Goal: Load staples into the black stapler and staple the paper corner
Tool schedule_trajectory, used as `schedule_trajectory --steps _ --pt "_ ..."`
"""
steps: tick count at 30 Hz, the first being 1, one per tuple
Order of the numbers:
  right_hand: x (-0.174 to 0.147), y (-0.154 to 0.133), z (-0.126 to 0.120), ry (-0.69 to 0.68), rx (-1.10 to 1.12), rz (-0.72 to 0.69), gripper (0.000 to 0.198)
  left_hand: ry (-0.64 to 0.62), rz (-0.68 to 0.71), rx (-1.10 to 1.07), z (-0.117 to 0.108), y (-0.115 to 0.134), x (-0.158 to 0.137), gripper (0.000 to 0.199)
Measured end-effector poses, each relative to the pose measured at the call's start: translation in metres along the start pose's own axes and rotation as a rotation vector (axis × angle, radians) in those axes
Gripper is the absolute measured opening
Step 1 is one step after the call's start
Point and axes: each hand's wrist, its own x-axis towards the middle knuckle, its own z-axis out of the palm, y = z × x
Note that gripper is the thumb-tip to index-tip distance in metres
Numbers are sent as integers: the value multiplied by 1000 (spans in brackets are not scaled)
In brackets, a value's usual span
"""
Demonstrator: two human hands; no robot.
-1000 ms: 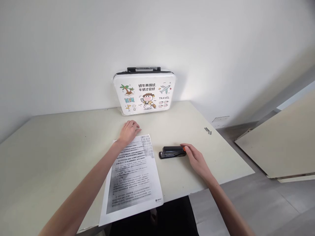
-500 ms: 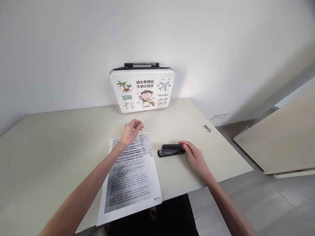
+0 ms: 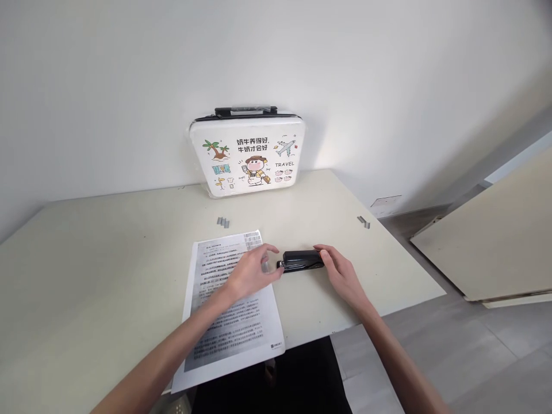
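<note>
A black stapler (image 3: 302, 260) lies on the table, its nose pointing left. My right hand (image 3: 340, 270) grips its rear end, thumb and fingers on either side. At the stapler's nose, my left hand (image 3: 254, 271) hovers with thumb and fingers spread apart around the tip, holding nothing I can see. Beneath the left hand and forearm lie printed sheets of paper (image 3: 228, 333), partly covered. Just past the top edge of the paper sits a small group of staple strips (image 3: 223, 222).
A white carry case (image 3: 228, 135) with cartoon prints leans against the wall (image 3: 129, 86) at the table's back. More staple strips (image 3: 364, 222) lie near the table's right edge. A pale panel (image 3: 487, 241) stands beyond that edge, over the grey floor (image 3: 466, 345).
My left hand has moved right and nearer, from the top of the paper to the stapler's nose, uncovering the staple strips behind the paper. My right hand stays on the stapler.
</note>
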Motion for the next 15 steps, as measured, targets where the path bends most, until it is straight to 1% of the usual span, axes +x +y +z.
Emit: schedule_trajectory --steps 2,4,7,10,15 --pt "0 1 0 -18 -14 -31 45 -24 93 146 6 -2 -1 34" --pt "1 2 1 -36 -35 -71 44 -44 140 185 9 -4 1 27" --pt "1 4 2 -52 -60 -113 43 -39 175 197 10 -6 4 28" --pt "1 5 2 -61 -76 -117 42 -18 198 248 9 -7 2 28" --pt "2 6 2 -62 -89 -113 41 18 209 331 -5 -17 -9 31"
